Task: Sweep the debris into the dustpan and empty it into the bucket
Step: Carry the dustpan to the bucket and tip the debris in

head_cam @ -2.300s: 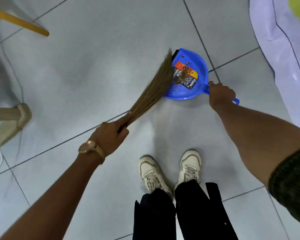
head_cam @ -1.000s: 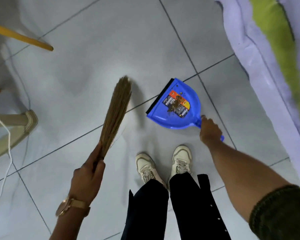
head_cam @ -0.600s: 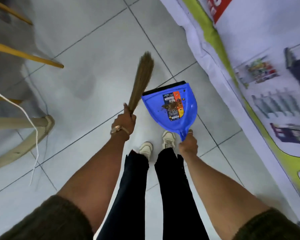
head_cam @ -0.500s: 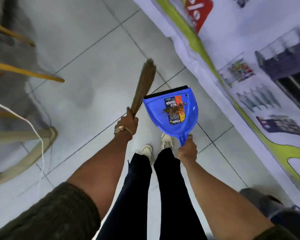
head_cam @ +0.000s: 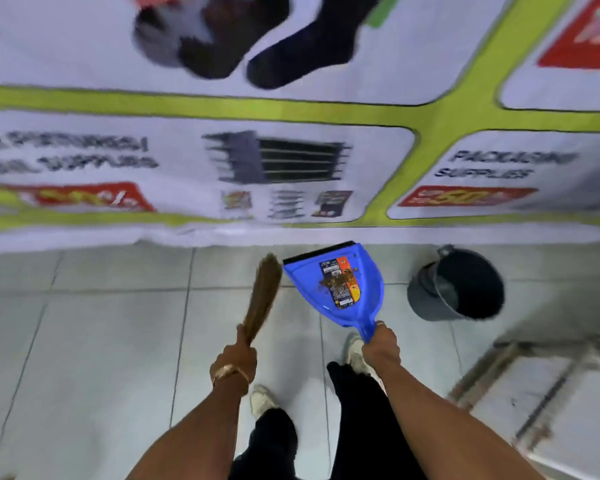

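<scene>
A printed banner [head_cam: 291, 140] of blurred product pictures, green bands and red price tags fills the upper half of my view, its lower edge meeting a floor of pale grey tiles [head_cam: 84, 341]. At lower right stands a blurred piece of metal-framed furniture [head_cam: 534, 372], its make unclear. Just beyond it on the tiles sits a dark grey bucket [head_cam: 426, 299], mouth open and tipped toward me, a handle fitting on its rim. My two bare forearms reach forward over black trousers and pale shoes [head_cam: 262, 398]. My right hand [head_cam: 381, 342] is wrapped tight around the handle of a blue dustpan [head_cam: 368, 271], held in the air to the left of the bucket and apart from it, black lip pointing toward the banner. A small heap of brown debris [head_cam: 335, 283] lies on the label in the middle of the pan. My left hand [head_cam: 238, 358], a gold watch [head_cam: 227, 370] at the wrist, is clenched around the base of a straw hand broom [head_cam: 262, 297], bristles up and just beside the pan's left edge.
</scene>
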Available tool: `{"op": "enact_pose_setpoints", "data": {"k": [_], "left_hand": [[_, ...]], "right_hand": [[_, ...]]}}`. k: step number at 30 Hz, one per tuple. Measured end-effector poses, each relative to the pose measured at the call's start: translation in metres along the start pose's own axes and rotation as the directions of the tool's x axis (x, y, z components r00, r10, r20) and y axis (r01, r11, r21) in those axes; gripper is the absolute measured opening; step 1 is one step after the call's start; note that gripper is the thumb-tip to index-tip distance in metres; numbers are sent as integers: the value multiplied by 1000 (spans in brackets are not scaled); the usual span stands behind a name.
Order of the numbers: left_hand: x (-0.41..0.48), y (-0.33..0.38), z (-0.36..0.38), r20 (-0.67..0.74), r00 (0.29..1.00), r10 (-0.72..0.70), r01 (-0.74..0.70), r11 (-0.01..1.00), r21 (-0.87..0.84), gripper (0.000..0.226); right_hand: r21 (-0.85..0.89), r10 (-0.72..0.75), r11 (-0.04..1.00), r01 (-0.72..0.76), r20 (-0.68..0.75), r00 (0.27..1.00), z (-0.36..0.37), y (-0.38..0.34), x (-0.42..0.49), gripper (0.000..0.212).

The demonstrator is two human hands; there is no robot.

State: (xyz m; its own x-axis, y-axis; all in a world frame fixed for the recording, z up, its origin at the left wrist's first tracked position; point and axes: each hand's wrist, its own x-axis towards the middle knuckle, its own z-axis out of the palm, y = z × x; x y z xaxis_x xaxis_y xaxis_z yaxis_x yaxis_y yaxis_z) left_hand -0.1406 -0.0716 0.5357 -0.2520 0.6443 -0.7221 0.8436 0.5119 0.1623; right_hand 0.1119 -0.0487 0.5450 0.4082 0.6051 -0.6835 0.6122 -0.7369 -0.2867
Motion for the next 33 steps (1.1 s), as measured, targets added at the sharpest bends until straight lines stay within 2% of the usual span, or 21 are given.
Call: {"op": "enact_pose_setpoints", "data": {"k": [3,7,10,16,23,33], "left_hand": [[-2,68,5,31,987,160,-162,978,134,59],[-7,164,19,70,960,271,-280,927,248,57],[-12,247,43,102,951,292,-309,909,278,58],[-9,361,85,141,952,270,-302,900,316,58],[14,425,104,156,952,262,-304,861,407,58],[32,461,103,152,959,238,-281,847,452,59]], "right_hand": [[112,115,988,-110,-46,992,-46,35,29,35],[166,220,963,-210,-43,975,-107,88,76,35],[140,278,953,-270,-36,960,-156,135,123,37],[101,331,937,-335,50,942,-220,196,203,46],[71,349,929,-363,157,924,-256,217,286,54],[231,394,872,-432,191,899,-273,218,338,44]]}}
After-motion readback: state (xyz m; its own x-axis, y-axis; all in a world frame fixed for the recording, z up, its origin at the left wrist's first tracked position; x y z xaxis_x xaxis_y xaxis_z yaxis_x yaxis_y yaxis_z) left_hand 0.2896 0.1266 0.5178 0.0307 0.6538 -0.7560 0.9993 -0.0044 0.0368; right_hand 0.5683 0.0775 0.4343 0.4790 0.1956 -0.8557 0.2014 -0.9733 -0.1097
